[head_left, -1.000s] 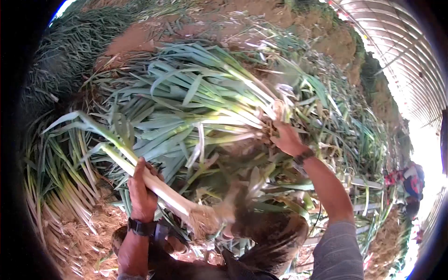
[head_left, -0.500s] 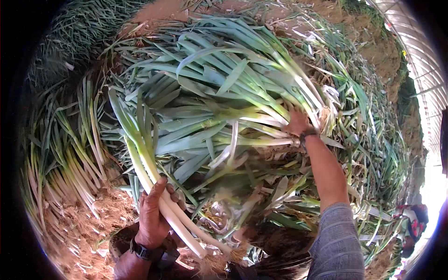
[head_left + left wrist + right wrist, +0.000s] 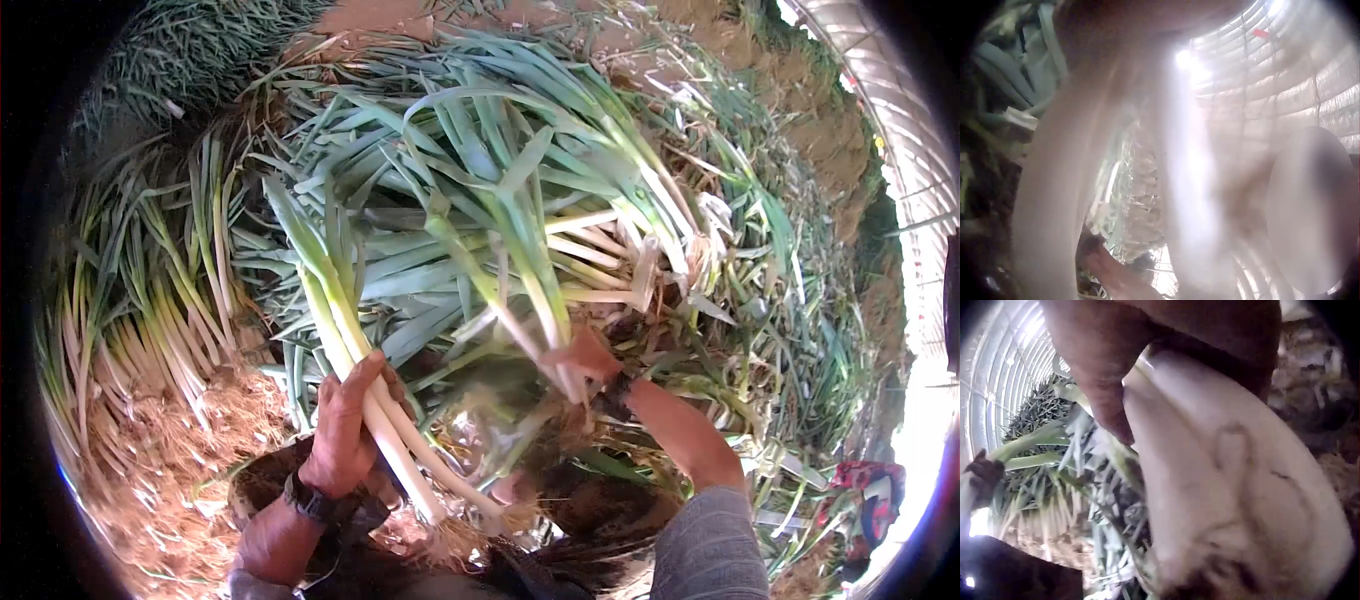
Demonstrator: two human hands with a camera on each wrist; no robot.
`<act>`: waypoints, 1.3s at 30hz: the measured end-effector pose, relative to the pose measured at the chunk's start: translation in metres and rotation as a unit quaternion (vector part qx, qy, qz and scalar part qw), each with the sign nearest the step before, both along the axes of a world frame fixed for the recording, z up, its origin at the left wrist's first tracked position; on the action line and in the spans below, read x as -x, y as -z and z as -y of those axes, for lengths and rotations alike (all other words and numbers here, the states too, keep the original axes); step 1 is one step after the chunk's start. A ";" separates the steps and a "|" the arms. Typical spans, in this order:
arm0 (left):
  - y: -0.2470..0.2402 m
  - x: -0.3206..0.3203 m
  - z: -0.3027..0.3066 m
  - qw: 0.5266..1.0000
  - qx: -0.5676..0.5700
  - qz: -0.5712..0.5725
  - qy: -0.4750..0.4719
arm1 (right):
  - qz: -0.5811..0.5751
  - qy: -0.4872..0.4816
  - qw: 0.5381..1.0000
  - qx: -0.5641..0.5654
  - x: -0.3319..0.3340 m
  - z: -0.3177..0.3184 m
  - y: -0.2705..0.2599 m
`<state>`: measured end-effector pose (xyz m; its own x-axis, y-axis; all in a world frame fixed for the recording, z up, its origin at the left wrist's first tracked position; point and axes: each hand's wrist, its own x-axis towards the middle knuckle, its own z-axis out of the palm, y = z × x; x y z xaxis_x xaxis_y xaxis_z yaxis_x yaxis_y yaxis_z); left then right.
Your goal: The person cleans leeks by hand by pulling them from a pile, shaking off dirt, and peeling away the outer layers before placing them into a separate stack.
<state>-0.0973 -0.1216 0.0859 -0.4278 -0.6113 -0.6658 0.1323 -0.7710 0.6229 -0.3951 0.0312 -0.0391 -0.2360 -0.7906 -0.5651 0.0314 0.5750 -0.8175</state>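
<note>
Lower left, the left hand (image 3: 343, 432) grips leeks (image 3: 352, 325); right of centre, the right hand (image 3: 587, 357) grips others (image 3: 545, 300). Stems (image 3: 402, 462) seem firm: hold mid-shaft.

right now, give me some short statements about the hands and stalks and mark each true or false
1. The left hand holds two stalks. True.
2. The right hand is empty. False: it grips a pair of stalks, seen close in the right wrist view.
3. The roots of the left hand's stalks point away from the person. False: they point toward the person.
4. More stalks, a rooted bunch, show at the left in the head view. True.
5. The right arm's sleeve is bright red. False: it is grey.
</note>
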 end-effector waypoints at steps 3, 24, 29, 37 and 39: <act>0.007 -0.012 -0.004 0.999 0.007 -0.026 0.035 | 0.072 -0.049 0.994 -0.073 -0.025 -0.012 -0.018; 0.065 -0.095 -0.034 0.980 0.194 -0.008 0.034 | 0.049 -0.024 0.990 0.134 -0.180 0.018 -0.184; 0.143 -0.083 -0.096 0.998 0.050 0.038 -0.009 | -0.051 -0.101 0.993 0.027 -0.215 0.027 -0.097; 0.136 -0.090 -0.098 0.996 0.031 -0.076 -0.026 | -0.145 -0.242 0.959 0.026 -0.264 0.016 -0.160; 0.106 -0.090 -0.086 0.983 -0.014 -0.178 -0.051 | -0.122 -0.238 0.961 0.067 -0.262 0.021 -0.168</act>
